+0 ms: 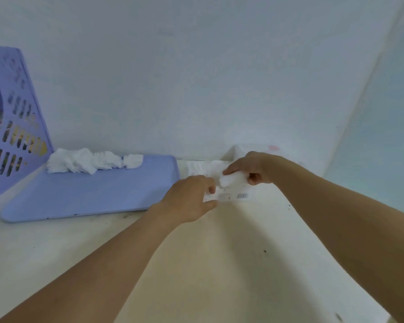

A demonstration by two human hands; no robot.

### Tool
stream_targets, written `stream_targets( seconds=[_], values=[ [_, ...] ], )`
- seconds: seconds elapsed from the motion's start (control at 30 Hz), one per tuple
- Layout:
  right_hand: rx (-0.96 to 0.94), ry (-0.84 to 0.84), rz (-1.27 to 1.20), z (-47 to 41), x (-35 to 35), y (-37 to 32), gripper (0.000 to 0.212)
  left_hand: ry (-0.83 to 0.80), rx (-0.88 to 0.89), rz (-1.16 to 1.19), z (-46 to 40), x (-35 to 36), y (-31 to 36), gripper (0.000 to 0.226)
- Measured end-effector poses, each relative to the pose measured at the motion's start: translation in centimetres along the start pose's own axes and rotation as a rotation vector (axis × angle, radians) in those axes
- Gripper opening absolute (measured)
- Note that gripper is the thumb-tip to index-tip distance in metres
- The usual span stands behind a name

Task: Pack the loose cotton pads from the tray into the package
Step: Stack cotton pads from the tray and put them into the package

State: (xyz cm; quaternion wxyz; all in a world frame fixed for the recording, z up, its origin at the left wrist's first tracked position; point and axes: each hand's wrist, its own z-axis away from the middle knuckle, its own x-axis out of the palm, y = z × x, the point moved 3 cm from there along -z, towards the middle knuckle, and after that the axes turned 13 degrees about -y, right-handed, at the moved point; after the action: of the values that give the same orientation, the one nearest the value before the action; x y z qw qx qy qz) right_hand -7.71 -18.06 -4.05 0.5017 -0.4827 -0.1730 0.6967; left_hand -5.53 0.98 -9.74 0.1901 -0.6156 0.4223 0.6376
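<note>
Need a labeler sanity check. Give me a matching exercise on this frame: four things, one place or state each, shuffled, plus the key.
Things:
1. tray
2. loose cotton pads
3. package
4. file rack

Places or states:
A. piled along the tray's far edge
B. held between both hands, right of the tray
C. standing at far left, perforated
D. lying flat on the desk, lilac

Pairs: 1-D, 2-A, 3-B, 4-C

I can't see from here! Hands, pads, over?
Left hand grips package. Right hand pinches pads at its opening. More cotton pads wait on tray. Nothing blocking.
</note>
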Motion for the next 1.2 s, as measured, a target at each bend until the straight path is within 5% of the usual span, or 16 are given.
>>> stream_targets(
  seconds=[0.23, 0.53, 0.67, 0.77, 0.83, 0.9, 1.07, 1.2],
  values=[
    [0.069, 0.064, 0.464, -0.8, 1.2, -0.6, 0.031, -0.109, -0.03, -0.073, -1.2, 0.8, 0.5, 0.039],
    [-0.021, 0.401, 1.035, -1.8, 1.8, 0.0, 0.036, -0.086, -0.04, -0.281, -1.5, 1.3, 0.7, 0.042],
    [-0.039, 0.373, 1.013, -1.1, 0.6, -1.2, 0.058, -0.056, -0.034, -0.296, -1.3, 1.4, 0.6, 0.032],
    [-0.371, 0.258, 0.896, 0.6, 0.2, -2.8, 0.027, -0.041, -0.034, -0.305, -1.2, 1.4, 0.2, 0.029],
    [-0.486, 0.043, 0.748, 1.7, 1.2, -2.7, 0.026, -0.034, -0.043, -0.28, -1.2, 1.4, 0.1, 0.031],
    [-0.366, -0.076, 0.823, 1.8, 2.3, -1.2, 0.045, -0.038, -0.044, -0.293, -1.4, 1.5, 0.1, 0.036],
    [-0.146, -0.034, 1.05, 1.1, 2.5, 0.6, 0.09, -0.053, -0.077, -0.354, -1.4, 1.7, 0.2, 0.04],
    [-0.187, -0.13, 0.943, 2.3, 3.7, -1.9, 0.078, 0.009, 0.029, -0.101, -0.3, 1.3, -0.1, 0.039]
  ],
)
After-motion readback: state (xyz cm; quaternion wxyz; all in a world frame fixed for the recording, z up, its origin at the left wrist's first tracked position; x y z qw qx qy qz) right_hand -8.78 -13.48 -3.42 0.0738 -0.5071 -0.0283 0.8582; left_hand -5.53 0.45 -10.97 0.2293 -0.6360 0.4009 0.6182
